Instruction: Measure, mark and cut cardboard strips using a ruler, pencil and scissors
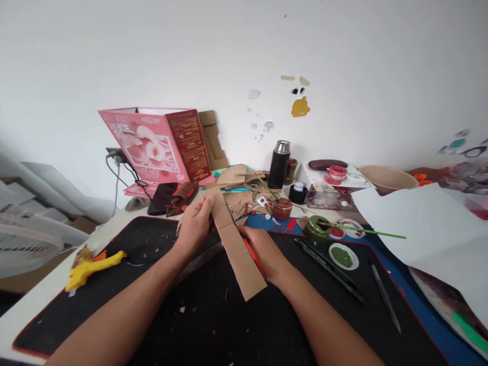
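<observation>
A long strip of brown cardboard slants across the middle of the view, above the black mat. My left hand pinches it near its upper end, thumb on top. At the strip's right edge, my right hand is closed around red-handled scissors; the strip and my fingers hide most of them, blades included. Beyond both hands lies a pile of cardboard scraps.
A yellow glue gun lies at left on the mat. Right of my hands are a green paint jar, a brown paint jar, a paint lid and a pen. A black flask and pink box stand behind.
</observation>
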Tool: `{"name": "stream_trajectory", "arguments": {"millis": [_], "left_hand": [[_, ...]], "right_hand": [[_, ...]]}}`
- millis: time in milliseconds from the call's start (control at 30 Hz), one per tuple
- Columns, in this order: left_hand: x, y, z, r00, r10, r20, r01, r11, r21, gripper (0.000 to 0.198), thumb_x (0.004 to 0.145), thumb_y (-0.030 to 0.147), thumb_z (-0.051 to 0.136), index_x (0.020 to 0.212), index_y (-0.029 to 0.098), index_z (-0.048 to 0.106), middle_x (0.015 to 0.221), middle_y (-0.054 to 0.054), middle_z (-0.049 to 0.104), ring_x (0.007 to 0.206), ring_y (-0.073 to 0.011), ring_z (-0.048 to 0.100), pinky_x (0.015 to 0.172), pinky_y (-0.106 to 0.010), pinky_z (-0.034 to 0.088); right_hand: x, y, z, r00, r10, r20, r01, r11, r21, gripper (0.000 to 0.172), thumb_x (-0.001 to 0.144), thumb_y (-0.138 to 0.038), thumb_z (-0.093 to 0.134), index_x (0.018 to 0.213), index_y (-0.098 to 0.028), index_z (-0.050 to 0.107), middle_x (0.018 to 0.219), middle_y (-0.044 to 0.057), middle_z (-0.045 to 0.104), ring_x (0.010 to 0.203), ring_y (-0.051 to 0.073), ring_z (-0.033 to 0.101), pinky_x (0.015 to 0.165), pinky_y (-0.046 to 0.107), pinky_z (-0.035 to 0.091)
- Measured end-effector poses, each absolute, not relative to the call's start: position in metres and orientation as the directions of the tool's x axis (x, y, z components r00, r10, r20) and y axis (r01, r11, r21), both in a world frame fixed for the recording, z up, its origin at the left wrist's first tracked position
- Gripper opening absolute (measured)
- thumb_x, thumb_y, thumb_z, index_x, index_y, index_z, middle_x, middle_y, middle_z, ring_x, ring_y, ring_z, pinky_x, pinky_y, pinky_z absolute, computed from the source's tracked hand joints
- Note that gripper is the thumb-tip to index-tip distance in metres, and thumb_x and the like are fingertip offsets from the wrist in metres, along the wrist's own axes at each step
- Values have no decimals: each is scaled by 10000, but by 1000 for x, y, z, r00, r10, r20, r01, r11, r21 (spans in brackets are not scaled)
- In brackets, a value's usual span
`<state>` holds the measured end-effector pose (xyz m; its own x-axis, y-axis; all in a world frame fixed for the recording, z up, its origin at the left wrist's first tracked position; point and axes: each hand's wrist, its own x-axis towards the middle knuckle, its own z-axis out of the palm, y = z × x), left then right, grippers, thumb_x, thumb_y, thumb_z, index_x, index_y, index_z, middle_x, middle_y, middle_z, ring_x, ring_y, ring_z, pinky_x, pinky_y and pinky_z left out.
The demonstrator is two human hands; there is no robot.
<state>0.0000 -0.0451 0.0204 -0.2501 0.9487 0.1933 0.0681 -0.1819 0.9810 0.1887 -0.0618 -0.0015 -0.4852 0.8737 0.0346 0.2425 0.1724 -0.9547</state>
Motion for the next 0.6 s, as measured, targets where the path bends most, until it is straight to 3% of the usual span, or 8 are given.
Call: {"name": "stream_trajectory", "arguments": {"millis": [200,467,600], "left_hand": [[2,-48,21,-234,954,186,64,-175,982,504,904,653,715,673,243,535,468,64,431,378,-113,391,373,-234,311],[1,-47,18,-225,956,189,41,-184,982,531,882,688,727,669,253,511,465,70,422,368,-112,379,363,-240,300],[3,-47,20,-228,954,195,58,-187,981,539,876,694,727,657,254,506,452,74,399,362,-114,366,362,-243,287]], "right_hand": [[190,-63,3,-510,856,85,236,234,-943,239,951,-355,713,1124,-252,843,1031,80,854,1028,335,781,841,371,569],[189,-67,4,-462,885,52,249,185,-951,173,882,-209,611,880,-217,783,886,62,820,924,310,750,691,306,471],[187,-69,7,-455,888,67,285,216,-934,148,865,-200,602,822,-225,742,886,72,819,913,309,745,692,311,449]]}}
